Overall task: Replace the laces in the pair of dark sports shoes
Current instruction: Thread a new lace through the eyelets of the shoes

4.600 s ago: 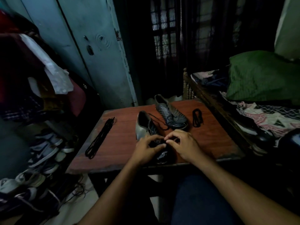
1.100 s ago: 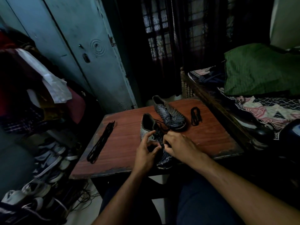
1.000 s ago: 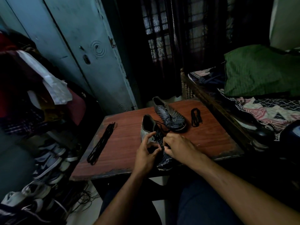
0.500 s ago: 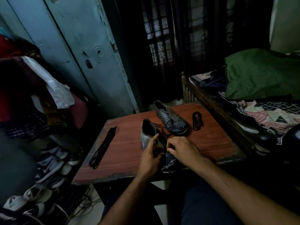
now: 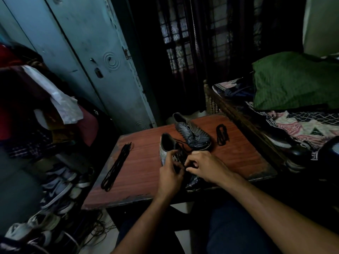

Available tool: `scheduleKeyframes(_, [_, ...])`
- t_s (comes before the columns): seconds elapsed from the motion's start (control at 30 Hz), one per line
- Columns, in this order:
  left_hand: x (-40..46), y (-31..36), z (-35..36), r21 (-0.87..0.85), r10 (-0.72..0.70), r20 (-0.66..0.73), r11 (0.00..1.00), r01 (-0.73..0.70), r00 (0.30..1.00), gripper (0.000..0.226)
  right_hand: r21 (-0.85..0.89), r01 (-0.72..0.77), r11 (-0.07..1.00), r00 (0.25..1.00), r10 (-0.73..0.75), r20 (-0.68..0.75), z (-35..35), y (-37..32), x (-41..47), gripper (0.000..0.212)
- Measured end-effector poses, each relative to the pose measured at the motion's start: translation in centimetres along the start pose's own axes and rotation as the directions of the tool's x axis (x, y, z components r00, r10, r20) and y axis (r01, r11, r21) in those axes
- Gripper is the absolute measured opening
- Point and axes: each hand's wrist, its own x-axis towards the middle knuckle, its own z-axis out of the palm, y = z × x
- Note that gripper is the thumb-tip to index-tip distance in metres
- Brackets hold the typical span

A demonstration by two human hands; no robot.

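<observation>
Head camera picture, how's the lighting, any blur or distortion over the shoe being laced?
Head view: dim and underexposed; the dark sports shoe under the left hand and right hand melts into shadow, so its black lace is hard to trace. The reddish wooden table reads clearly. Wide-angle bending tilts the blue metal cupboard; no glare.

**Shoes and laces on the bench**

The near shoe (image 5: 166, 153) lies at the front middle of the bench (image 5: 143, 180), both hands on it. The far shoe (image 5: 191, 133) lies just behind it, to the right. A coiled lace (image 5: 222, 134) sits right of that; a long lace bundle (image 5: 116, 165) lies well left. The bed (image 5: 275, 114) stands right of the bench.
</observation>
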Motion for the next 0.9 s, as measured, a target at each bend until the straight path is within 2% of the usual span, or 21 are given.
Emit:
scheduleKeyframes(0.13, [0.0,0.7,-0.6,-0.066,-0.054,0.033,0.996,0.057,0.998,0.06,-0.047,-0.033,0.998,0.999,0.035,0.034,0.9,0.1,0.1,0.019])
scheduleKeyframes(0.27, [0.4,0.5,-1.5,-0.224,-0.107,0.186,0.963,0.148,0.977,0.061,-0.033,0.006,0.999,0.998,-0.004,0.07,1.0,0.8,-0.2,0.025])
scheduleKeyframes(0.37, [0.4,0.7,-2.0,-0.332,-0.081,0.265,0.928,0.17,0.961,0.053,-0.033,0.05,0.998,0.996,-0.047,0.077,1.2,1.3,-0.4,0.021])
scheduleKeyframes(0.43, [0.6,0.5,-2.4,-0.274,-0.041,0.237,0.956,0.107,0.971,0.046,-0.025,0.066,0.997,0.996,-0.065,0.063,1.3,1.6,-0.5,0.017])
scheduleKeyframes(0.5, [0.4,-0.2,-3.2,-0.191,0.005,0.14,0.981,0.022,0.99,0.041,-0.002,0.064,0.998,0.997,-0.064,0.045,1.5,2.0,-0.7,0.014])
scheduleKeyframes(0.57, [0.2,-1.2,-4.1,-0.038,0.122,0.103,0.992,-0.119,0.987,0.035,0.01,0.058,0.998,0.998,-0.058,0.024,1.8,2.3,-0.9,0.014])
scheduleKeyframes(0.63, [0.2,-2.0,-4.7,0.216,0.26,0.22,0.927,-0.307,0.94,0.032,0.004,0.053,0.999,0.998,-0.053,0.025,1.9,2.3,-0.9,0.016])
scheduleKeyframes(0.7, [0.8,-2.2,-5.1,0.363,0.26,0.398,0.836,-0.411,0.88,0.04,-0.003,0.055,0.998,0.998,-0.055,0.041,1.7,2.0,-0.5,0.02])
scheduleKeyframes(0.8, [2.0,-1.3,-5.4,0.432,0.207,0.605,0.725,-0.536,0.769,0.052,-0.006,0.053,0.999,0.997,-0.053,0.054,1.3,1.8,-0.4,0.025])
scheduleKeyframes(0.9, [3.4,-0.3,-5.9,0.446,0.164,0.706,0.654,-0.612,0.689,0.055,-0.022,0.07,0.997,0.997,-0.069,0.039,1.0,1.6,-0.6,0.023])
